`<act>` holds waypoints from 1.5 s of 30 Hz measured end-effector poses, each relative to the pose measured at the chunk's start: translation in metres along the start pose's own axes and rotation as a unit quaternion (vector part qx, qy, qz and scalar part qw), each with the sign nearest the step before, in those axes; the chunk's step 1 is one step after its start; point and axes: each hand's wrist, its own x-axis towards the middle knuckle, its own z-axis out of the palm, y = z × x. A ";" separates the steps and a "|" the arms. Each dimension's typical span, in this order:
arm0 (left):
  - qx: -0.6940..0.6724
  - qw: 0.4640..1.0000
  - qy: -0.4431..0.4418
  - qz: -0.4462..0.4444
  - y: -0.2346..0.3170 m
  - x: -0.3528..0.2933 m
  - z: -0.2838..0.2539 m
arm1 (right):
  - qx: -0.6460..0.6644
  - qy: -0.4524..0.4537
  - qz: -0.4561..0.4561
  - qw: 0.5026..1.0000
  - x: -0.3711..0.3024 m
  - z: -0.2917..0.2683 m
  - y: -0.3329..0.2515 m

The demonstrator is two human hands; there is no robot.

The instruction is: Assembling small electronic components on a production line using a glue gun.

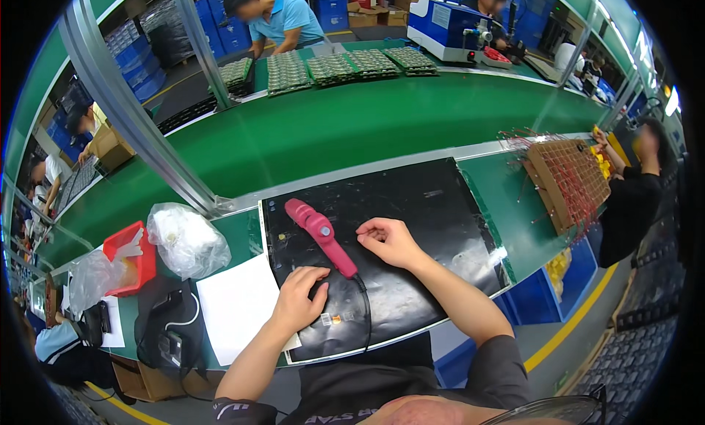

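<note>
A pink hand-held electric tool with a round silver button lies on the black mat; its exact kind I cannot tell. From its handle a black cord runs toward me over the mat's near edge. My left hand rests palm down on the mat's left side, fingers stretched, just left of the handle and apart from it. To the right of the tool, my right hand lies on the mat with loosely curled fingers. Nothing shows in either hand.
White paper lies left of the mat, beside a dark bag, a clear plastic bag and a red bin. A brown box with red wires stands right. Green circuit boards line the far side, where people work.
</note>
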 end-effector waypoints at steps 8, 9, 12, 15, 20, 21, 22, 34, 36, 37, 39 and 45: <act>0.002 1.000 -0.008 -0.007 -0.001 0.004 0.004 | -0.025 0.002 -0.017 1.000 0.000 -0.004 -0.002; 0.002 1.000 -0.006 -0.018 0.000 0.002 0.003 | -0.003 -0.002 -0.026 1.000 0.001 -0.001 0.001; 0.009 1.000 -0.003 -0.030 -0.001 -0.002 0.001 | 0.028 -0.015 -0.024 0.999 0.004 0.004 0.005; 0.014 1.000 -0.012 -0.019 -0.001 0.001 0.002 | 0.010 -0.006 -0.034 0.999 0.003 0.002 0.006; 0.006 1.000 -0.006 -0.023 0.000 0.000 0.002 | 0.003 -0.008 -0.034 0.999 0.001 0.002 0.003; 0.005 1.000 -0.006 -0.022 0.001 0.000 0.002 | 0.000 -0.010 -0.033 0.999 0.001 0.002 0.003; 0.006 1.000 -0.005 -0.022 0.000 0.001 0.002 | -0.003 -0.014 -0.025 1.000 0.002 0.000 0.002; 0.006 1.000 0.000 -0.006 -0.001 -0.001 0.001 | -0.047 -0.030 -0.028 0.998 -0.001 -0.002 -0.007; 0.006 1.000 0.004 0.002 -0.004 0.000 0.002 | -0.036 -0.031 -0.027 0.999 0.000 -0.001 -0.003; 0.003 1.000 0.004 0.006 -0.005 0.000 0.002 | -0.041 -0.031 -0.020 0.998 0.000 -0.003 -0.002; 0.004 1.000 0.004 0.003 -0.003 0.000 0.001 | -0.048 -0.031 -0.009 0.998 0.000 -0.003 -0.003; 0.000 1.000 0.003 -0.005 -0.003 0.002 -0.001 | -0.052 -0.018 -0.034 0.998 0.001 -0.002 -0.004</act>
